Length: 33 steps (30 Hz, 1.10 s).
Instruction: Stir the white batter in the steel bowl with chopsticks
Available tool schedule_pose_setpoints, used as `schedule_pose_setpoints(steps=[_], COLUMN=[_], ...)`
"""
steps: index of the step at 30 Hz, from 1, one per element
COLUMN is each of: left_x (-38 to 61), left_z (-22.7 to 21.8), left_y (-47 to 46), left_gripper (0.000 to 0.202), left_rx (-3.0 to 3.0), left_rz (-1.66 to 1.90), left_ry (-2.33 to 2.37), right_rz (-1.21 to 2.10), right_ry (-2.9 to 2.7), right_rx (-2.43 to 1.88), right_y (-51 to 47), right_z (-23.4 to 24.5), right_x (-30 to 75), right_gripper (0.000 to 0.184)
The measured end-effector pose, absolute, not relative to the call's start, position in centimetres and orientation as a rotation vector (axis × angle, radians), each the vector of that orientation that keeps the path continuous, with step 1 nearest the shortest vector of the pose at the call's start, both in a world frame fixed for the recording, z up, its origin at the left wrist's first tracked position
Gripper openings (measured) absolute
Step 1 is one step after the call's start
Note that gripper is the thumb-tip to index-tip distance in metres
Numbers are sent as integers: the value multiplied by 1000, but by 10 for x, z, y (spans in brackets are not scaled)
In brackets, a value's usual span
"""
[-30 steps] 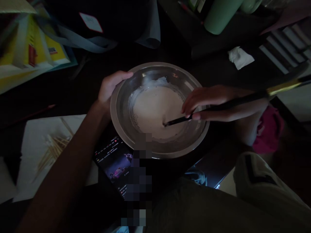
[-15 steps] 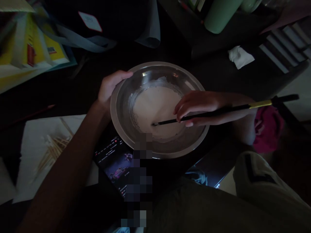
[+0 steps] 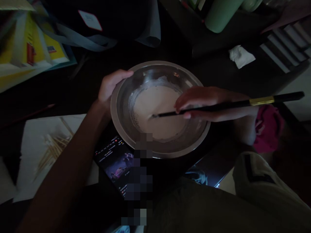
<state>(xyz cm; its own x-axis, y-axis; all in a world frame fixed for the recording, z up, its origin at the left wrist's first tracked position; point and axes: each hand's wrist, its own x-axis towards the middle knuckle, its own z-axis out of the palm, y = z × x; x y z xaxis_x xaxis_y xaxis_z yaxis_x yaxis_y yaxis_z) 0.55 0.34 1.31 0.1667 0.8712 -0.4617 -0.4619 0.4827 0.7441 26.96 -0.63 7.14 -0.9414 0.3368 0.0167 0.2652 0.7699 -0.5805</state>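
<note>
A steel bowl (image 3: 194, 142) sits in front of me in dim light, with a pale batter (image 3: 155, 106) pooled in its bottom. My left hand (image 3: 109, 85) grips the bowl's left rim, thumb over the edge. My right hand (image 3: 206, 102) reaches in from the right and holds a long black stick with a gold band (image 3: 261, 101). Its tip rests in the batter near the middle of the bowl.
A lit phone (image 3: 114, 161) lies under the bowl's near edge. White paper with several thin wooden sticks (image 3: 52, 150) lies at left. A yellow bag (image 3: 31, 55), a green bottle (image 3: 221, 14), a crumpled tissue (image 3: 240, 55) and pink cloth (image 3: 268, 127) surround the bowl.
My right hand has swept the stick's tip leftward through the batter, from the lower right toward the centre left. The stick now lies flatter. My left hand stays on the rim.
</note>
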Motion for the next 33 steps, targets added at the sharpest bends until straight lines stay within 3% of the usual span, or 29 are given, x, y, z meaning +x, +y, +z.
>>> schedule_pose_setpoints(steps=[4, 10, 16, 19, 23, 25, 30, 33], left_x=[7, 6, 6, 5, 4, 4, 5, 6], left_z=[16, 15, 13, 14, 14, 13, 14, 15], left_y=[2, 5, 4, 4, 5, 5, 3, 3], left_gripper=[33, 37, 35, 33, 32, 33, 38, 38], left_rx=[499, 471, 479, 449, 478, 514, 475, 454], left_rz=[1001, 1007, 1008, 994, 1017, 1020, 1000, 983], left_ry=[1043, 1083, 1059, 1065, 1095, 1091, 1113, 1064], right_rz=[802, 1154, 772, 956, 1280, 1198, 766, 922], right_ry=[-2715, -2802, -2556, -2581, -2717, -2721, -2611, -2668], right_rx=[-949, -527, -1075, -1071, -719, -674, -1083, -1003], right_y=[-6, -9, -12, -10, -10, -11, -9, -5], right_z=[82, 77, 78, 86, 81, 74, 78, 85], right_x=[277, 269, 271, 281, 271, 264, 273, 282], right_gripper=[21, 22, 20, 17, 21, 24, 24, 20])
